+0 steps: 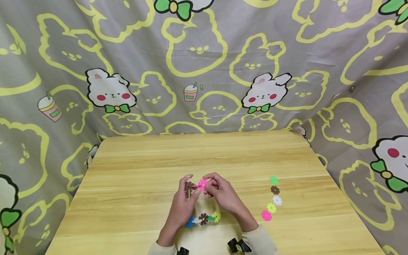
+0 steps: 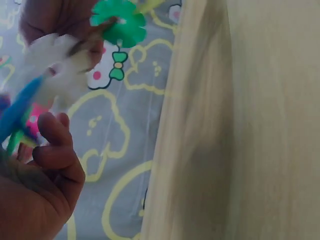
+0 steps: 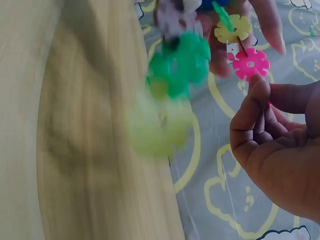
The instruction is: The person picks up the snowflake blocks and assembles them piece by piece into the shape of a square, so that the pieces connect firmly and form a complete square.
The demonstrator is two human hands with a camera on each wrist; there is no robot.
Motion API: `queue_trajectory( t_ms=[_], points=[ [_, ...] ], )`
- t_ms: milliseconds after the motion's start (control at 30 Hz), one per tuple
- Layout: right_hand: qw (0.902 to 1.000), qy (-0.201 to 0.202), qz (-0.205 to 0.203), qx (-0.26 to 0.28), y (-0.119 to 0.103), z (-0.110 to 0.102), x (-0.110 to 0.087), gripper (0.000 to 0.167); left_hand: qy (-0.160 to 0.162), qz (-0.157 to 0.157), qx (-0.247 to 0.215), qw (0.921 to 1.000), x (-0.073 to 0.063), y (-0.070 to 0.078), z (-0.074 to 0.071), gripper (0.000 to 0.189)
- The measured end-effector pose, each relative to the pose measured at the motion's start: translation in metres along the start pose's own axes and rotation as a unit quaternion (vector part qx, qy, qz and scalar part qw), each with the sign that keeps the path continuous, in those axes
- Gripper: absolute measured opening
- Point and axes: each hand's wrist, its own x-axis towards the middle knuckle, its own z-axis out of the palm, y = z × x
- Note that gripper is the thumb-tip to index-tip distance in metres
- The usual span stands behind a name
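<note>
Both hands hold a chain of notched plastic interlocking discs above the table. My left hand (image 1: 185,207) grips it near a brown disc (image 1: 189,187), thumb and fingers curled around that part. A pink disc (image 3: 251,64) at the chain's end is pinched between the thumb and index finger of my right hand (image 1: 223,193). Beside the pink one, a yellow disc (image 3: 233,29) is slotted on. The chain's other end hangs nearer the body, with a blue disc (image 1: 190,222), a brown one, a green disc (image 3: 177,65) and a blurred pale yellow disc (image 3: 157,125).
To the right on the wooden table (image 1: 134,166) lies a loose column of discs: green (image 1: 274,180), brown (image 1: 275,190), white (image 1: 277,200), yellow (image 1: 271,208) and pink (image 1: 266,215). A patterned grey curtain (image 1: 204,81) surrounds the table's back and sides.
</note>
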Motion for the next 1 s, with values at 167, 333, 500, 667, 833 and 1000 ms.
queue_trajectory(
  t_ms=[167,333,500,667,833,1000],
  points=[
    [0.9999,-0.007,-0.006,0.005,-0.001,0.002,-0.002,0.019,0.027,0.006,-0.002,0.9996,0.001,0.002,0.004,0.035],
    [0.9996,-0.021,-0.009,-0.017,-0.002,-0.001,-0.004,0.02,0.041,-0.01,-0.025,0.9988,-0.002,0.018,0.001,0.019],
    [0.9968,0.02,-0.001,-0.077,0.007,-0.022,-0.005,0.022,0.048,-0.014,-0.046,0.9977,-0.005,0.034,-0.006,0.015],
    [0.9686,0.125,0.03,-0.213,0.025,-0.058,-0.009,0.022,0.065,-0.033,-0.041,0.9965,-0.002,0.019,-0.005,0.018],
    [0.9375,0.175,0.076,-0.291,0.038,-0.09,-0.02,0.023,0.062,-0.032,-0.04,0.9967,0.001,0.002,-0.003,0.019],
    [0.9031,0.199,0.139,-0.354,0.046,-0.117,-0.036,0.03,0.049,-0.019,-0.057,0.997,0.001,-0.002,-0.004,0.016]
  ],
)
